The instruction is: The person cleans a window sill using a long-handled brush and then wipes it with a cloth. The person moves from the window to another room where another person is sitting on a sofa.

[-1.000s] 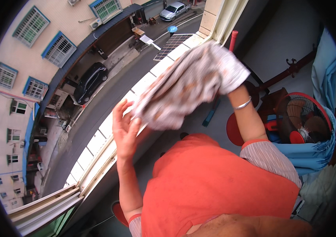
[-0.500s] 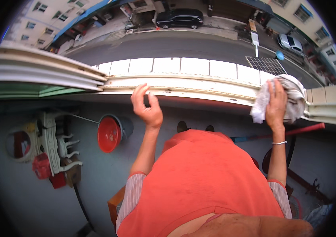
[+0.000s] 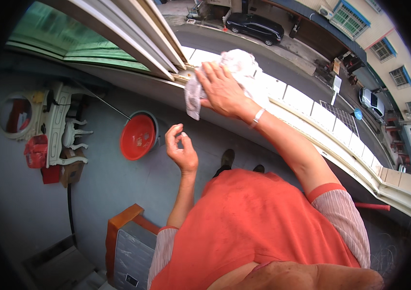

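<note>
A crumpled whitish cloth [image 3: 240,63] lies over the window track at its left end, beside the sliding frames. My right hand [image 3: 223,93] is on top of it, pressing it against the track, with part of the cloth hanging down on the room side. The white window sill and track [image 3: 307,128] run off to the lower right. My left hand [image 3: 183,151] is raised in the air below the sill, holding nothing. Its fingers are loosely curled, with a gap to the thumb.
Stacked sliding window frames [image 3: 133,36] stand at upper left. A red basin [image 3: 138,137] rests over a bucket on the floor. A carved white dressing table [image 3: 60,123] is further left, and a wooden-framed piece [image 3: 128,241] sits near me. Outside, the sill drops to a street.
My right hand has carried the cloth leftward along the track, from the right end to the window frames. The view has turned. My left hand's fingers have curled a little more.
</note>
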`<state>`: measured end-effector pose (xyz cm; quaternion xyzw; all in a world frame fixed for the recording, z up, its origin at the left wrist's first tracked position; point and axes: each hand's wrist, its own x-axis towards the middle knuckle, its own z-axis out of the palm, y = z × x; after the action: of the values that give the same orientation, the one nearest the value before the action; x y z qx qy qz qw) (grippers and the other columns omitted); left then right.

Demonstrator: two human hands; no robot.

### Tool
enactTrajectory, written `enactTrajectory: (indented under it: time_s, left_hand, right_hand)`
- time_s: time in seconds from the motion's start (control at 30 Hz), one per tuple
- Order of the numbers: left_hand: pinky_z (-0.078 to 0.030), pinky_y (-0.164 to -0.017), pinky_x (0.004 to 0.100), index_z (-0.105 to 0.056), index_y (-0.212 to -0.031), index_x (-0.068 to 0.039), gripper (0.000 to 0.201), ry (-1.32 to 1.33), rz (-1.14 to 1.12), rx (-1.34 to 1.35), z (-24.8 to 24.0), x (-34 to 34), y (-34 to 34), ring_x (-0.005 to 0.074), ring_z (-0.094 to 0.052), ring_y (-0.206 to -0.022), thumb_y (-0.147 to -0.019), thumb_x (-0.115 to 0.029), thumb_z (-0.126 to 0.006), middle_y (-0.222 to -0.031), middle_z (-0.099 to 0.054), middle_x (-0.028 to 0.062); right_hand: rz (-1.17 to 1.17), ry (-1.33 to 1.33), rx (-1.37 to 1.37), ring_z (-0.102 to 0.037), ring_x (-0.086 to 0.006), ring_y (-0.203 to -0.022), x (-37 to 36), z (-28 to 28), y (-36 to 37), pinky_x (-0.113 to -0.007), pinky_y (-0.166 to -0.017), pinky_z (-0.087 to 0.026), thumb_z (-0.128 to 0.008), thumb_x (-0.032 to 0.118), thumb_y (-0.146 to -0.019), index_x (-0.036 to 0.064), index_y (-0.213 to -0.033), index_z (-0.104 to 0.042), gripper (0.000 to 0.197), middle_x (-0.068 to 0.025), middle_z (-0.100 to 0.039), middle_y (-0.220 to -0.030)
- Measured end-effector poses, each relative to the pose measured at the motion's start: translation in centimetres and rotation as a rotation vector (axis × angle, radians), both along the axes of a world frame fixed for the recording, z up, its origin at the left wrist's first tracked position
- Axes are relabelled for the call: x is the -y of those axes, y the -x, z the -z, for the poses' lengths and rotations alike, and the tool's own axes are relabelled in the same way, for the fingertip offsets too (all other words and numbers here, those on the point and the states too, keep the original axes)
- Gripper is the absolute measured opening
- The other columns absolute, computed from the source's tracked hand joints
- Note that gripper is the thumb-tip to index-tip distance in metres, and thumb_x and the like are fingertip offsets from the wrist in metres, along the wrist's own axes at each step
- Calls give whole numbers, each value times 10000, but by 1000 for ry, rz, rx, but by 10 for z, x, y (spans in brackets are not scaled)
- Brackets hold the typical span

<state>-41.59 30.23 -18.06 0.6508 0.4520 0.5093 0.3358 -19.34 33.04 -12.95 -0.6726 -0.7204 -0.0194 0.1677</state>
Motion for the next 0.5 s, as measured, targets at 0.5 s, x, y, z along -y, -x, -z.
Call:
enactTrajectory:
  time_s: [0.5]
  left_hand:
    - [-524, -820, 270, -642, -1142, -11, 190, 290, -6, 234, 72, -62, 68, 146, -661, -938, -982, 42, -554, -1086, -685, 78]
  right_hand:
    - [6, 121, -130, -397, -364, -1438, 57, -33, -28, -465, -1155, -350, -602, 275, -987, 45, -1491, -465, 571, -183, -428, -1560]
